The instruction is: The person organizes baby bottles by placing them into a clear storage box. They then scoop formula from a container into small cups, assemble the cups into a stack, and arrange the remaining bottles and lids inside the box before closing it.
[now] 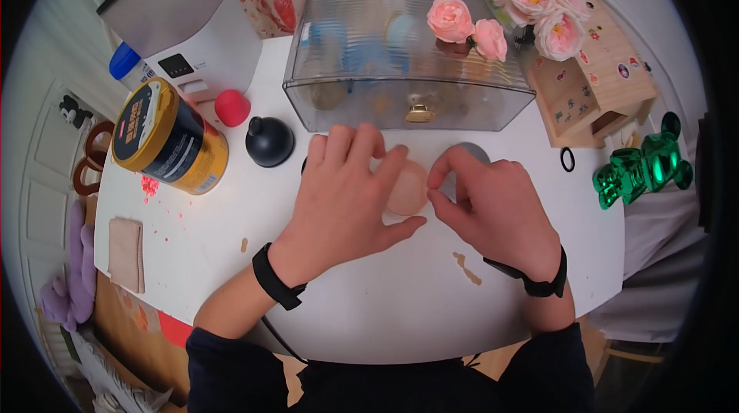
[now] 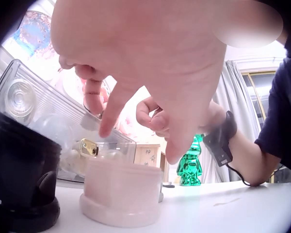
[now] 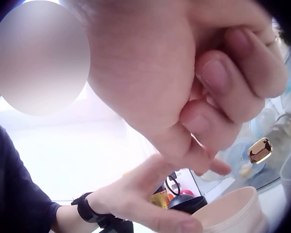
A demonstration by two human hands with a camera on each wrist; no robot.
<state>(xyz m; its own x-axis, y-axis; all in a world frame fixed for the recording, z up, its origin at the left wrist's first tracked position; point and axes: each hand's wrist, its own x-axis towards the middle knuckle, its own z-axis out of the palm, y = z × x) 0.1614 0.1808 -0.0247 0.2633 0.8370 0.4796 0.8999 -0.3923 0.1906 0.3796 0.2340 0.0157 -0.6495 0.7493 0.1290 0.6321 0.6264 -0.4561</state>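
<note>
A pale pink cup [image 1: 408, 191] stands upright on the white table, also visible in the left wrist view [image 2: 121, 194]. My left hand [image 1: 335, 196] is spread beside and above it, its thumb and index finger apart around the near-left side. On the cup's right, my right hand [image 1: 502, 209] has its fingers curled and thumb and index tips close together; nothing shows between them. The right wrist view shows the curled fingers [image 3: 223, 92] above the cup [image 3: 230, 213]. A grey round item [image 1: 471, 153] is partly hidden behind the right hand. A black container [image 2: 19, 179] stands left of the cup.
Behind the hands is a clear lidded box [image 1: 408, 97] with a gold clasp. A black knobbed object [image 1: 269, 142], red ball [image 1: 232, 108] and large tub [image 1: 173, 136] are left. A green figure [image 1: 647, 163] and black ring [image 1: 567, 159] are right; a folded cloth [image 1: 126, 255] lies front left.
</note>
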